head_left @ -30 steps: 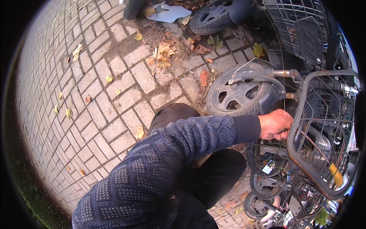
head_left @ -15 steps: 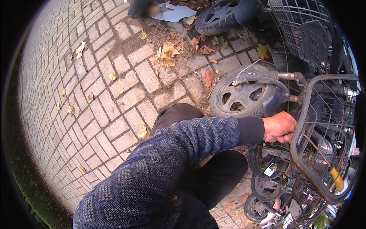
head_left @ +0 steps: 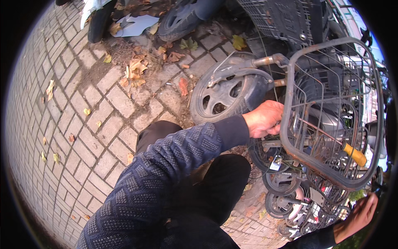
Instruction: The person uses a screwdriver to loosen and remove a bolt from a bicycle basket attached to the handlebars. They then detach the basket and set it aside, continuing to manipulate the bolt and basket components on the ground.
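My left hand (head_left: 265,119) is at the front of a rusty wire bicycle basket (head_left: 286,133), its fingers curled in by the frame. What they hold, if anything, is hidden. Inside the basket lies a screwdriver (head_left: 353,154) with a yellow handle and a thin rusty shaft, its tip toward my left hand. At the lower right, beyond the basket's near corner, my right hand (head_left: 357,216) has its fingers folded together beside a small dark part that I cannot make out. The front wheel (head_left: 222,97) of the same bike lies left of the basket, below a rusty fork.
A second wire basket (head_left: 273,18) and another wheel (head_left: 176,25) stand at the far side. Several more parked bikes (head_left: 282,182) line up on the near right. Dry leaves (head_left: 134,68) and a pale flat sheet (head_left: 134,25) lie on the brick paving (head_left: 78,137). Another person's leg (head_left: 99,23) shows far left.
The view has swung right, so the bike sits further left in it. My right hand has come into view at the lower right. My left hand stays at the basket front.
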`<state>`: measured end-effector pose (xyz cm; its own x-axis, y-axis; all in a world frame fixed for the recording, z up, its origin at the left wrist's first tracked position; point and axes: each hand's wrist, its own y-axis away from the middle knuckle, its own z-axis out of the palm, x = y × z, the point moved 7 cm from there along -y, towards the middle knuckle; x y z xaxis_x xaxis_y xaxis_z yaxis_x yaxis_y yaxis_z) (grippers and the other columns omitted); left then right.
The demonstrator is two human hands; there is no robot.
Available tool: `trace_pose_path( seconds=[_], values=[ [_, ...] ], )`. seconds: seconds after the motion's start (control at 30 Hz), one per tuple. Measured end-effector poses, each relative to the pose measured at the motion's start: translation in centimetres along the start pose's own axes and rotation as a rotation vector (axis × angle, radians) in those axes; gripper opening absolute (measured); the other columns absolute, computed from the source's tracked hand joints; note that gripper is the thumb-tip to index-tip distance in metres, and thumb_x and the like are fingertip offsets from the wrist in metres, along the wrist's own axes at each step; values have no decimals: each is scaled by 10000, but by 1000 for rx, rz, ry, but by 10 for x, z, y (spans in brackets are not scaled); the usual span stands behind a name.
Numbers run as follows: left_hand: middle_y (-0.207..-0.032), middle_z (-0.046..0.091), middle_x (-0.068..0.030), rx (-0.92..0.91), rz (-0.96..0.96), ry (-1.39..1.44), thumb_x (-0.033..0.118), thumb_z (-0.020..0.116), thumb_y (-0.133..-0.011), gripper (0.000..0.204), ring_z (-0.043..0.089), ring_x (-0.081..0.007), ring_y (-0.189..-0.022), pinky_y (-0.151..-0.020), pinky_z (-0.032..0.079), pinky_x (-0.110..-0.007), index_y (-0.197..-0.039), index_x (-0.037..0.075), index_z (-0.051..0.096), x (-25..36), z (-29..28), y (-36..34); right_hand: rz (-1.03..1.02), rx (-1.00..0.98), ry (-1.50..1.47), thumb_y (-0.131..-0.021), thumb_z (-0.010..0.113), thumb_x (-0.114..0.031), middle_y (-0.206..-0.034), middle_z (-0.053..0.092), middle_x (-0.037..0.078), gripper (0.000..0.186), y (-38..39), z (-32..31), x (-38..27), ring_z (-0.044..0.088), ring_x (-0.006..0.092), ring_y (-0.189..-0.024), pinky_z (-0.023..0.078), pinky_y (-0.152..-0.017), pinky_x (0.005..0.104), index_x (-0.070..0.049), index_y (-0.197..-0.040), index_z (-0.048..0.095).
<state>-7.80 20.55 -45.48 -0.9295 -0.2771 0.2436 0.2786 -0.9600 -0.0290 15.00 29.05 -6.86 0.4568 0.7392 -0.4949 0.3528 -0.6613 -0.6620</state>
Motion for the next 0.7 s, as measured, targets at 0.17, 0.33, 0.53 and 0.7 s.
trace_pose_path(
  seconds=[0.17,0.33,0.53,0.7],
  values=[
    [-802,625,-65,82,20,-16,119,564,-1025,113,549,-108,-556,-424,411,-214,-991,24,616,4,-2,8,-151,-548,237,-1069,583,-350,-744,506,-70,340,-40,78,29,362,19,-577,280,-530,219,-26,-1111,675],
    [-834,621,-52,91,-86,119,164,693,-974,203,572,-126,-592,-466,458,-225,-1103,22,627,2,0,11,-58,-657,255,-1051,608,-361,-756,573,-12,386,-33,113,15,476,54,-666,380,-587,233,6,-969,694],
    [-773,615,-49,39,-68,54,185,669,-998,200,597,-150,-576,-418,438,-235,-1121,45,598,-2,-9,6,-53,-607,55,-1030,636,-235,-857,590,-21,239,-29,117,5,476,44,-751,387,-651,222,-4,-974,645],
    [-845,640,-37,157,-92,38,225,507,-1071,229,601,-151,-599,-496,494,-276,-1204,74,616,-8,-21,6,-410,-599,-13,-931,724,-235,-884,611,62,265,-24,111,-21,590,142,-821,462,-729,292,6,-1024,660]
  ],
)
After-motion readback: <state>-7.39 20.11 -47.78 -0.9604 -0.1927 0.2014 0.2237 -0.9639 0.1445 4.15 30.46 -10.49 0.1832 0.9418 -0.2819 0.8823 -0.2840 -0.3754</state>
